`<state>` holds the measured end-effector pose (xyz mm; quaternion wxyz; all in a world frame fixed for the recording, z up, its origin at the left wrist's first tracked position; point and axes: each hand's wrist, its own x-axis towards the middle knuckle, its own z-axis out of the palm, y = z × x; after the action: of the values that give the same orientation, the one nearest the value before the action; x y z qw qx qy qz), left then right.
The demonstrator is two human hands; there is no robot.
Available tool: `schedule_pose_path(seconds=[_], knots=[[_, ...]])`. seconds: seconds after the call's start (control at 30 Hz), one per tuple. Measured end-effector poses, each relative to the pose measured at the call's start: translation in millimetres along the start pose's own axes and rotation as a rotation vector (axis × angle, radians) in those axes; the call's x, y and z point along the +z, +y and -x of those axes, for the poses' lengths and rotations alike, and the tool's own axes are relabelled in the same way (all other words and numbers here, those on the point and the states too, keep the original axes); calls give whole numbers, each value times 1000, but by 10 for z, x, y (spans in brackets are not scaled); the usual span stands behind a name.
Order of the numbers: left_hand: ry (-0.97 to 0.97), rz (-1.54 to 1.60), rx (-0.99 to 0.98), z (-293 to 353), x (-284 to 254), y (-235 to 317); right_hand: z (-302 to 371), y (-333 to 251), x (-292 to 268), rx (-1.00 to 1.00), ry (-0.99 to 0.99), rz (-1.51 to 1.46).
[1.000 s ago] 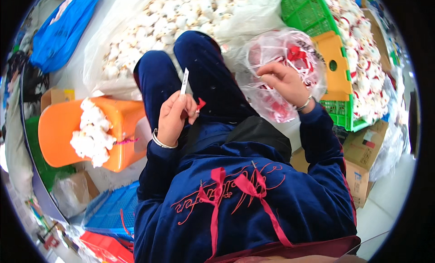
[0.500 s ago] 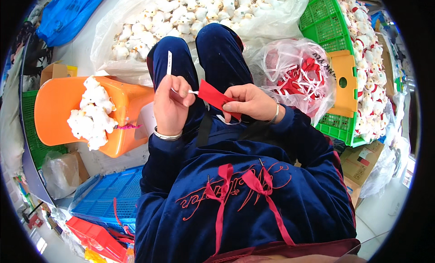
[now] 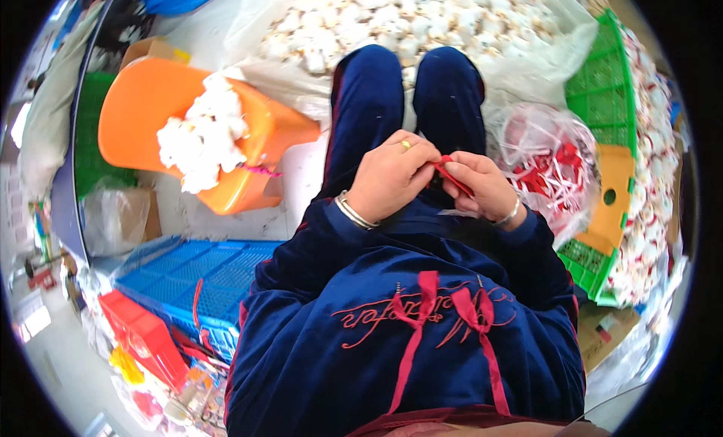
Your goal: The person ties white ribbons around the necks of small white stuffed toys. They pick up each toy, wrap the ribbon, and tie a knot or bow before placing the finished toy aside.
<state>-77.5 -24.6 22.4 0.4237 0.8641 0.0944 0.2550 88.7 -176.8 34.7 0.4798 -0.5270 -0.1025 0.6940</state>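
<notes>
Both of my hands meet in front of my knees over a small red fabric piece (image 3: 457, 182), folded or bunched between the fingers. My right hand (image 3: 488, 188) pinches it between thumb and fingers. The fingertips of my left hand (image 3: 390, 176) are closed at its left end; the exact grip there is hidden by the fingers. A pale strip shows faintly below the right hand. To the right of my knees, a clear plastic bag (image 3: 520, 128) holds more red pieces with white ribbons (image 3: 553, 170).
White plush toys (image 3: 202, 136) lie on an orange chair (image 3: 132, 113) at left. Beyond my knees spreads a big plastic sheet full of white plush toys (image 3: 422, 23). Green crates (image 3: 602, 91) and an orange-yellow carton (image 3: 608, 200) stand at right, a blue crate (image 3: 181, 275) at lower left.
My left hand has moved right, up against the right hand, and the red piece, stretched out before, is now bunched between them. The white ribbon is mostly hidden. The whole view has shifted.
</notes>
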Motion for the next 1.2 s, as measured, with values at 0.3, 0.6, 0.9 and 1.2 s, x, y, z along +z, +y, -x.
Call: schedule_pose_path(seconds=[0.3, 0.6, 0.9, 1.2], knots=[[-144, -56, -291, 161, -216, -85, -243, -143, 293, -777, 113, 1178], [625, -803, -497, 904, -1518, -1042, -269, -253, 143, -554, 205, 859], [620, -731, -892, 1547, -2053, -1945, -246, -357, 107, -579, 213, 801], [375, 1041, -579, 856, -924, -540, -408, -306, -103, -666, 327, 431]])
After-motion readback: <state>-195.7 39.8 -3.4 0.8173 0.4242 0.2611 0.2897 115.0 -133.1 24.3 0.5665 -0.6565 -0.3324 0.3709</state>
